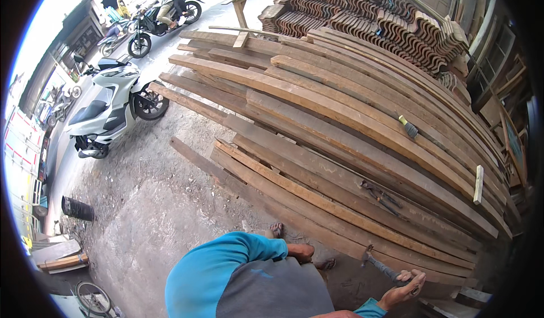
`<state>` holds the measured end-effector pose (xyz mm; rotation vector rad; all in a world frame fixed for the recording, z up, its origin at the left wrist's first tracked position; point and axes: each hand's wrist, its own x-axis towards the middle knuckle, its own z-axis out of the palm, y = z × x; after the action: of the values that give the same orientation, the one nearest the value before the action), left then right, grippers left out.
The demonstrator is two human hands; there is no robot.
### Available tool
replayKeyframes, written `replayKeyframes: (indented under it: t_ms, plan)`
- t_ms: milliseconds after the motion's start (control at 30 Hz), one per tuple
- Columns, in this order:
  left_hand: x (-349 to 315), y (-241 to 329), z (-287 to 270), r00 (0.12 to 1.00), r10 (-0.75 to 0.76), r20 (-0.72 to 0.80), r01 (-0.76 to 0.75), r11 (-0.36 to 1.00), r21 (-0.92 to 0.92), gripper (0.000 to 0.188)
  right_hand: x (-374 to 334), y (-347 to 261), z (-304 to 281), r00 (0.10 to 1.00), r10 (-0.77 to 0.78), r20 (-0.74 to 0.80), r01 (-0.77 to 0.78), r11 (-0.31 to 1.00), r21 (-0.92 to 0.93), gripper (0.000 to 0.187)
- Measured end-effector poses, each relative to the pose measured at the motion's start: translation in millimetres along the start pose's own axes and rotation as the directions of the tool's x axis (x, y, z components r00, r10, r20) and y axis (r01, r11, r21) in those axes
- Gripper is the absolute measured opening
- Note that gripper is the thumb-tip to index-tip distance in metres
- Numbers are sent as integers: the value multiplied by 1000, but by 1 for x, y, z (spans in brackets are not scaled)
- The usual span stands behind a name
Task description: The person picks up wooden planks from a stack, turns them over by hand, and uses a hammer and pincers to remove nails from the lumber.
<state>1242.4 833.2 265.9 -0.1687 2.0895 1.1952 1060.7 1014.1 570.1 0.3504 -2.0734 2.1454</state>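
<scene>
My right hand (409, 284), at the lower right, is closed round the grey handle of a hammer (382, 267). The hammer's metal head points away to the left, close to the edge of the nearest wooden plank (317, 234); I cannot tell whether it touches the wood. My left hand (303, 253) hangs low beside my sandalled feet (276, 230), its fingers too indistinct to make out. On the beams beyond the hammer lies a dark pair of long-handled pliers or pincers (385, 198). Farther back rests a tool with a yellow handle and dark head (407, 127).
Long beams spread across the middle and right, with a pale wood block (479, 185) on them. Stacked roof tiles (368, 20) stand behind. A white scooter (110, 105) is parked at left, near a black bucket (77, 209). Riders on a motorbike (164, 17) are on the road.
</scene>
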Motion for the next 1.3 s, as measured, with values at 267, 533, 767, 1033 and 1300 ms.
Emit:
replayKeyframes:
  t_ms: [267,533,767,1033,1300]
  plan:
    - [73,138,-8,985,99,144,-71,979,-191,86,59,13,-49,969,89,231,-108,992,68,43]
    - [23,230,-4,967,177,-182,-215,188,-958,105,102,21,-86,781,13,624,-183,961,209,42]
    - [14,239,-27,760,-91,-644,-620,-399,-676,67,117,37,-58,345,-436,831,-215,825,522,45]
    - [-83,207,-101,470,-235,-851,-866,64,-496,53,131,12,-23,-384,109,917,-591,734,-335,112]
    - [-111,225,-152,213,45,-976,-833,531,-157,66,110,97,19,77,434,897,-129,897,-423,36]
